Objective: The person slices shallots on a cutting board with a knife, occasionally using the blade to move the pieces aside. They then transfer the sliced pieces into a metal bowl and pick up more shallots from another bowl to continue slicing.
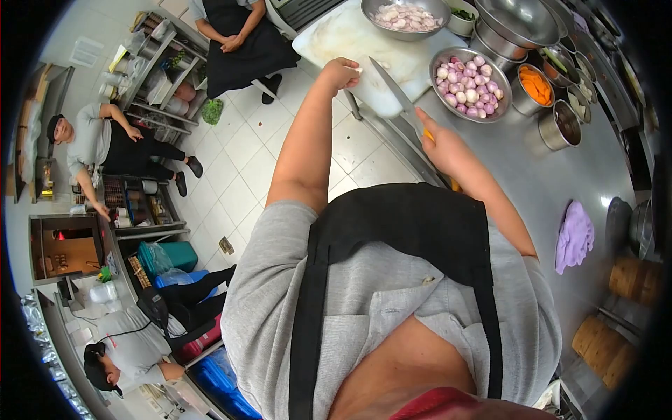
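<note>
My right hand (442, 142) is wrapped round the yellow handle of a kitchen knife (393, 85). Its long blade points away from me over the white cutting board (329, 42). At the board's near left edge, my left hand (340, 74) is closed, fingertips pinched together. A small pale bit shows at those fingertips, too small to name. Right of the blade stands a metal bowl of peeled shallots (470, 85), purple and white. Sliced shallots (404, 17) fill another metal bowl at the board's far end.
On the steel counter (518, 175) are a container of orange carrot pieces (535, 87), a metal pot (560, 126), a large bowl (521, 21) and a purple cloth (575, 236). Three other people are nearby: one seated (241, 42), two at the left shelves. Green leaves (212, 111) lie on the floor.
</note>
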Motion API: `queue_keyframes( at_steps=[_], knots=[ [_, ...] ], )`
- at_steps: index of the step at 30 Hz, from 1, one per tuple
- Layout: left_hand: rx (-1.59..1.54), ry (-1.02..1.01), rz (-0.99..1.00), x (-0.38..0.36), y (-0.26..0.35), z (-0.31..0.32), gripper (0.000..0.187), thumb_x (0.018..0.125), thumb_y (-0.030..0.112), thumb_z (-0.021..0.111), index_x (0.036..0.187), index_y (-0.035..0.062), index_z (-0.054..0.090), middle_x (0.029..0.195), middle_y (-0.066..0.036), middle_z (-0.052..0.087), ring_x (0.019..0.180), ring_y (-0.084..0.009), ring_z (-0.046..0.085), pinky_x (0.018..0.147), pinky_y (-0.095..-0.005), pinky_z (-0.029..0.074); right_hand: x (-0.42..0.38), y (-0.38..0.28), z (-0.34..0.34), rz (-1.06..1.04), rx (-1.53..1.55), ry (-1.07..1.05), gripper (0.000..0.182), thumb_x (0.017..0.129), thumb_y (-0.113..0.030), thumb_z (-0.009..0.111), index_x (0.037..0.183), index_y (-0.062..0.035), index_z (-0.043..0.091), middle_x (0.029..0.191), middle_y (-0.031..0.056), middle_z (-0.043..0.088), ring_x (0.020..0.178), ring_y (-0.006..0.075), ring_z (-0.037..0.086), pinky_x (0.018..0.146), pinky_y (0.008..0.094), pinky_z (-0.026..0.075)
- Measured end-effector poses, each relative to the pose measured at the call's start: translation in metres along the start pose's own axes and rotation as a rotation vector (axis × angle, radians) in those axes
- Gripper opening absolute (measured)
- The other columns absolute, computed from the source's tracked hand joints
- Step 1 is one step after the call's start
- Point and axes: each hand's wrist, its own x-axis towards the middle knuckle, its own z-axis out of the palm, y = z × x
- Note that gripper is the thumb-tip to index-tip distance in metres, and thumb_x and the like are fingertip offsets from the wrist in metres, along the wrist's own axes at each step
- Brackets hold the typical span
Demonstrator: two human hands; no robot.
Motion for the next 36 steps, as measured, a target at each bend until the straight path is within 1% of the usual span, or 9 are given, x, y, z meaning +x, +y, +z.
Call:
queue_keyframes(
  at_steps=[6, 9, 12, 14, 17, 24, 28, 30, 36],
  knots=[
    [0.602, 0.085, 0.049, 0.004, 0.010, 0.005, 0.019, 0.074, 0.014, 0.074, 0.086, 0.0027, 0.065, 0.074, -0.004, 0.064, 0.060, -0.0119, 0.058, 0.057, -0.0250, 0.050, -0.005, 0.002, 0.004, -0.031, 0.071, -0.022, 0.058, 0.088, -0.016, 0.048, 0.143, -0.0170, 0.030, 0.082, 0.0278, 0.061, 0.076, 0.0392, 0.061, 0.072, 0.0460, 0.047],
    [0.515, 0.028, 0.005, 0.019, 0.003, 0.002, 0.020, 0.073, 0.015, 0.076, 0.085, 0.0031, 0.066, 0.073, -0.004, 0.064, 0.059, -0.0118, 0.058, 0.055, -0.0257, 0.050, -0.002, 0.010, 0.010, -0.034, 0.107, -0.026, 0.058, 0.088, -0.015, 0.048, 0.143, -0.0170, 0.029, 0.084, 0.0297, 0.060, 0.079, 0.0406, 0.060, 0.075, 0.0465, 0.046],
    [0.370, 0.000, -0.039, 0.023, -0.002, 0.000, 0.020, 0.073, 0.016, 0.077, 0.085, 0.0039, 0.066, 0.071, -0.004, 0.063, 0.059, -0.0121, 0.058, 0.055, -0.0264, 0.050, 0.002, 0.017, 0.014, -0.093, 0.082, 0.028, 0.058, 0.089, -0.015, 0.049, 0.143, -0.0181, 0.030, 0.076, 0.0223, 0.061, 0.067, 0.0327, 0.062, 0.066, 0.0415, 0.049],
    [0.437, 0.014, -0.021, 0.022, -0.001, 0.002, 0.023, 0.073, 0.020, 0.078, 0.084, 0.0041, 0.067, 0.070, -0.005, 0.063, 0.058, -0.0127, 0.058, 0.054, -0.0271, 0.050, 0.000, 0.011, 0.007, 0.100, 0.502, -0.136, 0.057, 0.091, -0.015, 0.048, 0.144, -0.0176, 0.029, 0.070, 0.0089, 0.057, 0.054, 0.0179, 0.055, 0.052, 0.0314, 0.046],
    [0.681, 0.051, 0.066, 0.026, -0.003, 0.006, 0.029, 0.073, 0.034, 0.076, 0.082, 0.0076, 0.069, 0.069, -0.005, 0.063, 0.061, -0.0151, 0.060, 0.059, -0.0301, 0.051, 0.005, 0.021, 0.006, 0.116, 0.896, -0.203, 0.055, 0.093, -0.016, 0.047, 0.145, -0.0165, 0.029, 0.070, 0.0002, 0.050, 0.050, 0.0071, 0.046, 0.045, 0.0228, 0.040],
    [0.843, -0.119, 0.013, 0.031, 0.005, 0.001, 0.047, 0.076, 0.058, 0.066, 0.075, 0.0110, 0.069, 0.065, -0.004, 0.061, 0.057, -0.0187, 0.055, 0.058, -0.0335, 0.046, 0.009, 0.022, 0.011, 0.098, 1.042, -0.188, 0.055, 0.094, -0.017, 0.045, 0.145, -0.0153, 0.027, 0.071, 0.0013, 0.051, 0.050, 0.0078, 0.046, 0.044, 0.0236, 0.040],
    [0.851, -0.252, -0.029, 0.035, 0.012, -0.004, 0.052, 0.075, 0.059, 0.066, 0.065, 0.0086, 0.062, 0.058, -0.003, 0.055, 0.050, -0.0175, 0.047, 0.053, -0.0343, 0.041, 0.011, 0.023, 0.014, 0.133, 1.075, -0.208, 0.055, 0.094, -0.017, 0.045, 0.146, -0.0143, 0.026, 0.071, 0.0014, 0.051, 0.050, 0.0085, 0.046, 0.045, 0.0243, 0.039],
    [0.852, -0.234, -0.045, 0.031, 0.019, -0.002, 0.047, 0.077, 0.045, 0.072, 0.058, 0.0044, 0.057, 0.049, -0.002, 0.042, 0.044, -0.0145, 0.039, 0.042, -0.0317, 0.035, 0.012, 0.024, 0.016, 0.146, 1.087, -0.215, 0.055, 0.094, -0.016, 0.045, 0.146, -0.0143, 0.026, 0.071, 0.0015, 0.051, 0.050, 0.0089, 0.046, 0.045, 0.0246, 0.039],
    [0.941, -0.192, -0.072, 0.037, 0.017, 0.000, 0.050, 0.078, 0.047, 0.069, 0.058, 0.0035, 0.058, 0.049, -0.004, 0.045, 0.044, -0.0162, 0.043, 0.042, -0.0332, 0.035, 0.016, 0.018, 0.018, 0.146, 1.095, -0.221, 0.053, 0.095, -0.020, 0.044, 0.146, -0.0201, 0.027, 0.074, 0.0010, 0.049, 0.050, 0.0077, 0.044, 0.046, 0.0228, 0.038]
  ],
)
